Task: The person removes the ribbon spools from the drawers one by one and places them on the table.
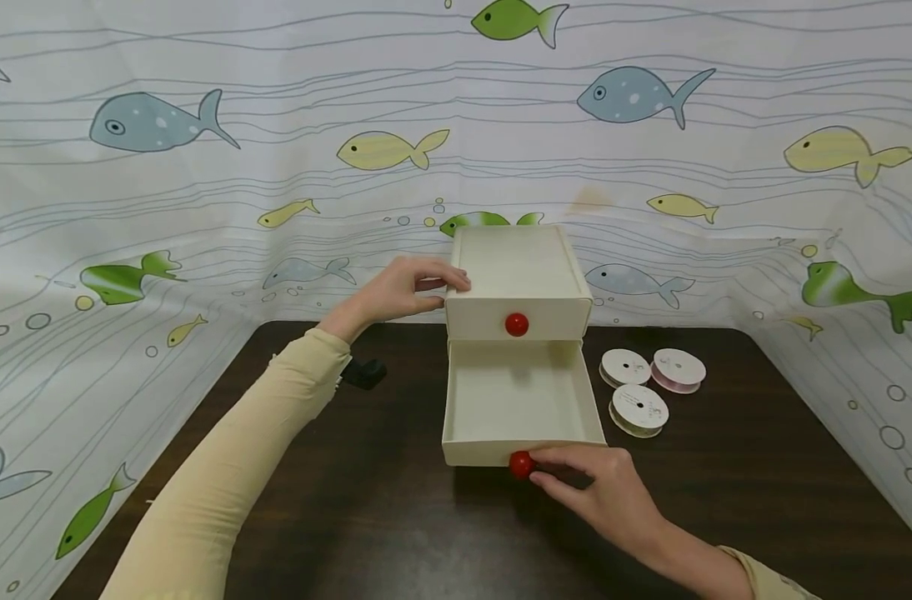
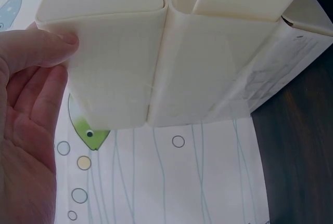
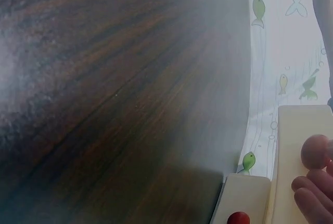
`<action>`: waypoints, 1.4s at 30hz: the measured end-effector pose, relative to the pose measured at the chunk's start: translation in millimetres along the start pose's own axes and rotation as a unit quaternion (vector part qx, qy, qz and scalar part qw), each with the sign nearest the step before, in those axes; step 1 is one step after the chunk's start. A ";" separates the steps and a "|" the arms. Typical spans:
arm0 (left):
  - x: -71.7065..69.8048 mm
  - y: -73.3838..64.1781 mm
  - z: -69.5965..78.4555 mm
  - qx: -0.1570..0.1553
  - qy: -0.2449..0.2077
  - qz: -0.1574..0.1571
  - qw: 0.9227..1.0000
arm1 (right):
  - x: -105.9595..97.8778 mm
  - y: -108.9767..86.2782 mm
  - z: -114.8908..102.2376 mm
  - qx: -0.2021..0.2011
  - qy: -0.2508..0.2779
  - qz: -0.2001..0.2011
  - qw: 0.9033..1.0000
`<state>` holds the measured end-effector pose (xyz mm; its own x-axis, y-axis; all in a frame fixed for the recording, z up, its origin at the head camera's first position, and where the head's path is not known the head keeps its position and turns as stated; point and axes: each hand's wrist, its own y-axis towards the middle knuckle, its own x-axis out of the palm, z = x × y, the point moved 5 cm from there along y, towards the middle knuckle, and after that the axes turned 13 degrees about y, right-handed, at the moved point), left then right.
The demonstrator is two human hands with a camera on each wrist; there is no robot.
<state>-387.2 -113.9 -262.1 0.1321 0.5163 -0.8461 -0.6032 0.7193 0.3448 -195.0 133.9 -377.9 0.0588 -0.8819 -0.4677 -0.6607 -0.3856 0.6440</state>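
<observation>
A cream drawer box (image 1: pixel 519 258) with two drawers stands toward the back of the table. Its upper drawer (image 1: pixel 553 320) is closed and carries a red knob (image 1: pixel 517 324). The lower drawer (image 1: pixel 516 396) is pulled far out, with its bare inside showing. At the upper left corner my left hand (image 1: pixel 407 289) holds the box, fingers on the top and thumb at the side; the left wrist view shows the thumb (image 2: pixel 44 48) against the wall. Between thumb and index finger, my right hand (image 1: pixel 609 492) pinches the lower drawer's red knob (image 1: pixel 521 464).
Three white ribbon spools (image 1: pixel 639 408) lie on the dark wooden table (image 1: pixel 351 508), right of the drawer. Behind the left forearm is a small black object (image 1: pixel 364 372). A fish-patterned cloth (image 1: pixel 396 75) hangs around the back and sides.
</observation>
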 end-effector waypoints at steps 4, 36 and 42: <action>0.4 0.4 0.2 -0.004 0.007 -0.002 1.000 | -1.4 0.7 4.0 0.001 -0.008 0.019 1.000; 1.2 1.4 -3.2 -0.013 0.007 0.000 1.000 | -1.6 41.5 44.1 0.027 -0.015 0.071 0.997; 1.3 1.7 -3.5 -0.001 0.006 0.006 1.000 | -2.2 50.9 52.9 0.032 -0.002 0.078 0.996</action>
<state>-390.8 -113.6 -264.0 0.1163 0.5194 -0.8466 -0.6069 0.7119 0.3535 -268.3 130.6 -376.2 -0.0510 -0.9288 -0.3671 -0.7076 -0.2258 0.6696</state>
